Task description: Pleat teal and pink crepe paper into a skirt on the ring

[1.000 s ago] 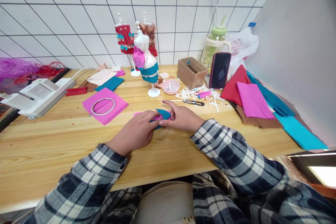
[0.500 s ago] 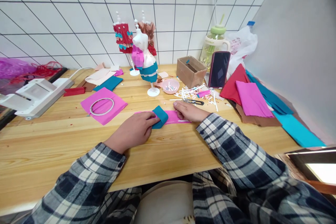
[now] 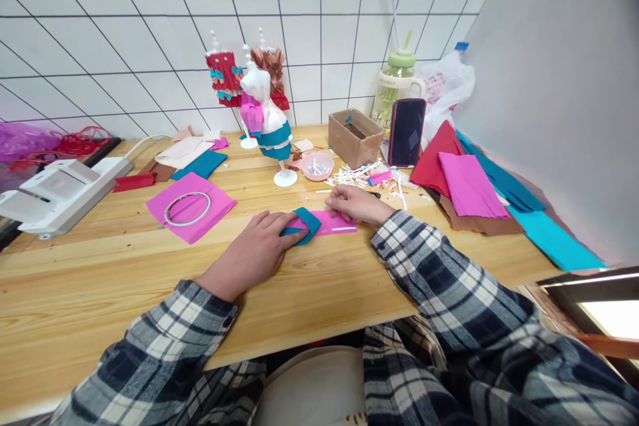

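Observation:
My left hand (image 3: 252,249) lies flat with fingers spread, pressing down a folded piece of teal paper (image 3: 312,223) and the left part of a pink paper strip (image 3: 324,221). My right hand (image 3: 357,205) is closed in a pinch over the strip's right part; what its fingertips hold, if anything, is too small to make out. A short white strip (image 3: 344,229) lies on the pink paper's lower right. Just beyond my right hand, a black-handled tool (image 3: 374,194) shows only in part. A white ring (image 3: 188,209) rests on a pink square (image 3: 219,206) to the left.
Behind my hands stand small dress forms (image 3: 285,178) in paper clothes, a pink dish (image 3: 318,166), white scraps (image 3: 354,175), a cardboard box (image 3: 355,138) and a phone (image 3: 407,133). Coloured paper (image 3: 472,185) is stacked at right. A power strip (image 3: 74,203) sits far left.
The view has shifted slightly. My left hand's fingers have spread flatter over the teal and pink paper. My right hand now covers more of the black-handled tool.

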Demonstrator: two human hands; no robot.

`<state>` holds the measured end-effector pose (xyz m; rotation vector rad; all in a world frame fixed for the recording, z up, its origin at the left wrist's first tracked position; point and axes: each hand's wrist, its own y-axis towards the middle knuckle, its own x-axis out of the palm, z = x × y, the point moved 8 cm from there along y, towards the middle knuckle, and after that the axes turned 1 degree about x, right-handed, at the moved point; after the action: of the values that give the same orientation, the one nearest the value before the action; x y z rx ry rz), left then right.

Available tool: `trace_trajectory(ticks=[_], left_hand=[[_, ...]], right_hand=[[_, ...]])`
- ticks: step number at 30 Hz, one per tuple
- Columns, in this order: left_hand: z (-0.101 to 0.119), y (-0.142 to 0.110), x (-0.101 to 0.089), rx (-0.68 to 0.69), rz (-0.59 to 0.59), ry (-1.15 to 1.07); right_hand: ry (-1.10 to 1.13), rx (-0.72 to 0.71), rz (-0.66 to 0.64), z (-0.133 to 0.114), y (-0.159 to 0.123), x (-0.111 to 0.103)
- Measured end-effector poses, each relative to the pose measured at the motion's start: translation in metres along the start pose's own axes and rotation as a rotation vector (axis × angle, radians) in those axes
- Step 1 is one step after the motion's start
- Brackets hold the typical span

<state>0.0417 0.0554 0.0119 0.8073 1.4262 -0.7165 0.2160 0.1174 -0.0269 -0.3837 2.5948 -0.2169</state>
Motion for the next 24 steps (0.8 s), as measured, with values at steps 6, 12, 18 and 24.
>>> trace_trajectory(ticks=[6, 12, 18, 24], left_hand=[[0.000, -0.001, 0.006, 0.052, 0.022, -0.055], [0.000, 0.001, 0.010, 0.052, -0.017, -0.067], [0.001, 0.001, 0.010, 0.056, -0.026, -0.015], [0.005, 0.002, 0.005, 0.028, 0.017, 0.005]], right_hand=[[-0.464, -0.208, 0.573, -0.019, -0.014, -0.057], [-0.565, -0.262, 0.489, -0.035, -0.020, -0.040], [-0.597, -0.324, 0.439, -0.038, -0.018, -0.029], [-0.638, -0.170, 0.341, -0.031, -0.016, -0.024]])
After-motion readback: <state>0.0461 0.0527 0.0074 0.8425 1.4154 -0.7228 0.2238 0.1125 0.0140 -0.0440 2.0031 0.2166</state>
